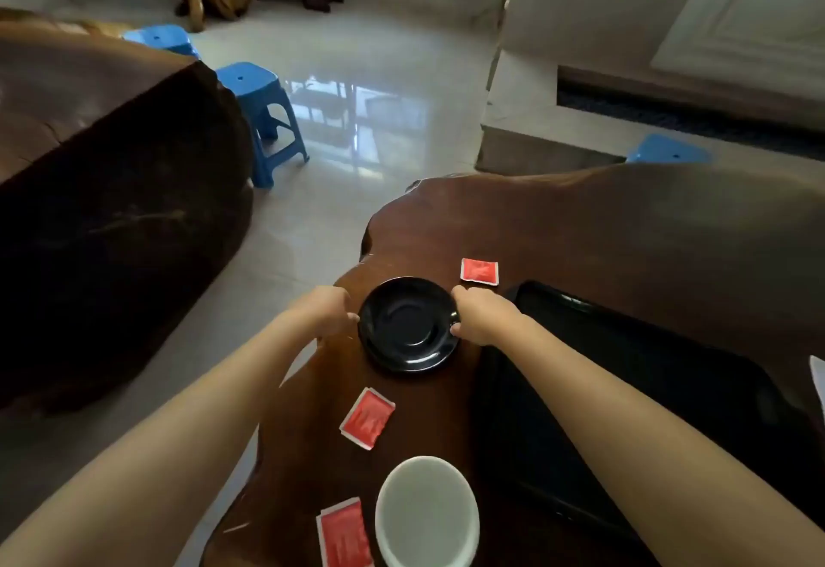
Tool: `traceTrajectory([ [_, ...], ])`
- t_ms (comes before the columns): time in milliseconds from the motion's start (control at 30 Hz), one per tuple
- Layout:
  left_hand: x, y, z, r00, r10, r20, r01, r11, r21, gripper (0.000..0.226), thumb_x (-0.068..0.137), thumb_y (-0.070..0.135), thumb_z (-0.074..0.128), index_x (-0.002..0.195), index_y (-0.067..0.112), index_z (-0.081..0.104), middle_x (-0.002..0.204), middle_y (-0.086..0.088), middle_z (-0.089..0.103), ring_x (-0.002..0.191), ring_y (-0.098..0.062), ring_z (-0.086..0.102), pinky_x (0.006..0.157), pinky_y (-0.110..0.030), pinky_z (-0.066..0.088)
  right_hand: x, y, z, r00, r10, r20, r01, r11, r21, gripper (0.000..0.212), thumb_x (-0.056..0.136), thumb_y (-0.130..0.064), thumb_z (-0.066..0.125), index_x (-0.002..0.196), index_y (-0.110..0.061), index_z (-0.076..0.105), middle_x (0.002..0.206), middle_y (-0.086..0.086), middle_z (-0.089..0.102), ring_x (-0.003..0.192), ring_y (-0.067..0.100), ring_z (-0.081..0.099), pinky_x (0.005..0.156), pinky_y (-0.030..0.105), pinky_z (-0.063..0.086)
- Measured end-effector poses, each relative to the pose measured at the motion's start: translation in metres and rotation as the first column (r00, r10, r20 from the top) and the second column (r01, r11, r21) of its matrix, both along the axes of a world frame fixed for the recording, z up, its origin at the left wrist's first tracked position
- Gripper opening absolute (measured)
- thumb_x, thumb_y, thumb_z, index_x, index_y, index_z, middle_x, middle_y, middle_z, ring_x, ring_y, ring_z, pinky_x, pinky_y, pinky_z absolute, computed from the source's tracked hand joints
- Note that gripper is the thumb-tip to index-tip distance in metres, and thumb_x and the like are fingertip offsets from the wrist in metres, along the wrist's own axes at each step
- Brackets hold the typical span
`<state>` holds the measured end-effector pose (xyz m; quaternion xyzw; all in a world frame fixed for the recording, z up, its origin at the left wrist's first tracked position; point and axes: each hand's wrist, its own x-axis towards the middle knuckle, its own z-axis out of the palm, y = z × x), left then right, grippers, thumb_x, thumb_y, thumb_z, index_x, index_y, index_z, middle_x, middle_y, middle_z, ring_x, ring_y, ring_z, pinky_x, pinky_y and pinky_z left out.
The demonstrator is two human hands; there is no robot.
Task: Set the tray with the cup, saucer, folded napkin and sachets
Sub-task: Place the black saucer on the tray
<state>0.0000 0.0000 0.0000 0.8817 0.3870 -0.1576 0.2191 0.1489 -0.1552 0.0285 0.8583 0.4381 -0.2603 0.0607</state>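
Head view, left hand, right hand pinching saucer edges

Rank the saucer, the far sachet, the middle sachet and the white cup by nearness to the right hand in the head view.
1. saucer, its rim in the grip of the right hand.
2. far sachet, just beyond the hand.
3. middle sachet, back toward the person, to the left.
4. white cup, closest to the person.

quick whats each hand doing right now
Left hand: curled against the round glossy black saucer at its left rim; grip cannot be told.
Right hand: pinches the saucer's right rim.
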Motion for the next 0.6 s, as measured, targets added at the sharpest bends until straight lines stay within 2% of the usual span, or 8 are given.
traceTrajectory([
  [167,0.005,0.001,-0.023,0.985,0.119,0.122,-0.123,0.992,0.027,0.036,0.088,0.032,0.06,0.117,0.009,0.058,0.116,-0.012,0.064,0.098,-0.025,0.062,0.072,-0.027,0.046,0.002,0.012,-0.025,0.999,-0.044,0.002,0.043,0.998,0.045,0.046,0.089,-0.022,0.059,0.125,-0.006,0.038,0.126,0.018,0.049,0.116,0.035,0.046,0.088,0.042,0.043],
  [300,0.008,0.002,-0.041,0.941,0.224,0.253,-0.193,0.971,-0.141,0.034,0.089,0.018,0.058,0.122,0.012,0.056,0.111,-0.012,0.064,0.079,-0.025,0.065,0.064,-0.031,0.058,0.0,0.015,-0.042,0.996,-0.087,-0.023,0.089,0.99,0.11,0.051,0.086,-0.009,0.062,0.127,-0.006,0.033,0.128,0.017,0.043,0.116,0.035,0.046,0.087,0.04,0.043],
  [433,0.008,-0.004,-0.057,0.851,0.415,0.323,-0.289,0.882,-0.372,0.038,0.091,0.011,0.053,0.128,0.014,0.05,0.109,-0.011,0.063,0.069,-0.022,0.067,0.06,-0.035,0.06,0.004,0.019,-0.053,0.978,-0.169,-0.119,0.188,0.968,0.166,0.063,0.084,-0.002,0.062,0.136,-0.011,0.027,0.133,0.015,0.036,0.112,0.033,0.05,0.086,0.038,0.046],
  [500,0.008,-0.008,-0.065,0.807,0.467,0.361,-0.307,0.854,-0.419,0.044,0.091,0.01,0.052,0.134,0.016,0.045,0.114,-0.011,0.06,0.067,-0.02,0.065,0.055,-0.034,0.06,0.005,0.019,-0.058,0.962,-0.217,-0.165,0.247,0.95,0.193,0.069,0.085,0.0,0.06,0.141,-0.014,0.022,0.138,0.014,0.031,0.111,0.031,0.051,0.087,0.037,0.048],
  [600,0.008,-0.018,-0.075,0.759,0.488,0.431,-0.304,0.851,-0.428,0.049,0.089,0.008,0.054,0.135,0.018,0.043,0.1,0.002,0.053,0.064,-0.012,0.057,0.046,-0.029,0.058,0.006,0.015,-0.064,0.93,-0.271,-0.247,0.332,0.909,0.252,0.07,0.087,0.001,0.056,0.143,-0.019,0.02,0.138,0.015,0.03,0.109,0.029,0.051,0.079,0.03,0.045],
])
